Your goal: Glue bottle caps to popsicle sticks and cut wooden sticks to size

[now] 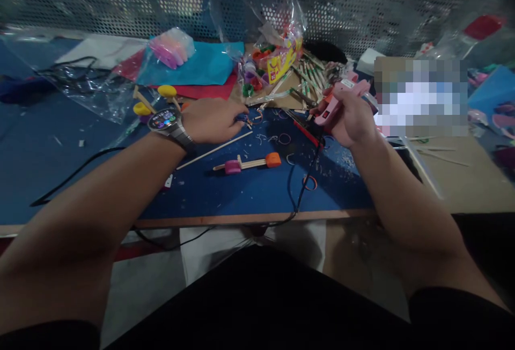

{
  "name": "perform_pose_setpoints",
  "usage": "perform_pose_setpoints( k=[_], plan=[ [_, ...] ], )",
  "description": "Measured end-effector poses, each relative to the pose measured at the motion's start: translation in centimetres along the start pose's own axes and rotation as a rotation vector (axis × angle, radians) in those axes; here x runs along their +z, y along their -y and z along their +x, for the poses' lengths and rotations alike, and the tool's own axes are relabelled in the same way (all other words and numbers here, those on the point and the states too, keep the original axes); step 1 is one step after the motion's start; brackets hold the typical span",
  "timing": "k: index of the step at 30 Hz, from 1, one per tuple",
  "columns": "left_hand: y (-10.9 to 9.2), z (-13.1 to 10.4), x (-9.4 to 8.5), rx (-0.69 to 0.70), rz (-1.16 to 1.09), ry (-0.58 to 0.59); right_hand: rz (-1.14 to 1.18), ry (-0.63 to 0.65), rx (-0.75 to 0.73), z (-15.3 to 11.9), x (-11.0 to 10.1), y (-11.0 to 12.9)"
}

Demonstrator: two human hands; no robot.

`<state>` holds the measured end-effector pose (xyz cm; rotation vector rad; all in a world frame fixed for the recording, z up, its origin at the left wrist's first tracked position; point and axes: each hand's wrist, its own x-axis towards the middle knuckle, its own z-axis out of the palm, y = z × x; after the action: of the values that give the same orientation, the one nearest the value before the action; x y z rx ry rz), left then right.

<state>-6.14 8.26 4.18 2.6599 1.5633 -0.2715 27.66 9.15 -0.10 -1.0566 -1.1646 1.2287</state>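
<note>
Two hands are over the counter point(193, 208): the left hand point(215, 119) at the centre of the frame, the right hand point(353, 111) right of centre.

Right hand: fingers wrapped around a pink tool point(332, 109), by its shape a corded glue gun. Casing judged light, stiff and rather smooth. Correct hold is on the grip, where the switch shows; any nozzle should be treated as hot and left untouched. Nozzle not made out. The black cord point(304, 182) falls from the grip toward the counter's front edge and may tug.

Left hand: fingers bent, narrow, at a small dark-blue item point(242, 117); whether gripped or merely touched cannot be told.

Centre of frame, below the hands: a stick assembly point(253, 163) lies flat, with one purple and one orange fitting. Judged very light and stiff, weak at its joints; best lifted by the sticks between the fittings. Above it to the left, a thin rod point(215, 150) lies diagonally; judged easily snapped, to be taken at mid-length.
</note>
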Motion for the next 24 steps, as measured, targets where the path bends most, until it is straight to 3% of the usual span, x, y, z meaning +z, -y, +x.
perform_pose_setpoints(
  k=[17, 24],
  plan=[
    [0.1, -0.2, 0.1, 0.001, -0.072, -0.014, -0.058, -0.133, -0.239, 1.0, -0.8, 0.0],
    [-0.3, -0.5, -0.2, 0.014, -0.057, -0.007, -0.061, -0.066, -0.147, 0.1, 0.4, 0.0]
  ],
)
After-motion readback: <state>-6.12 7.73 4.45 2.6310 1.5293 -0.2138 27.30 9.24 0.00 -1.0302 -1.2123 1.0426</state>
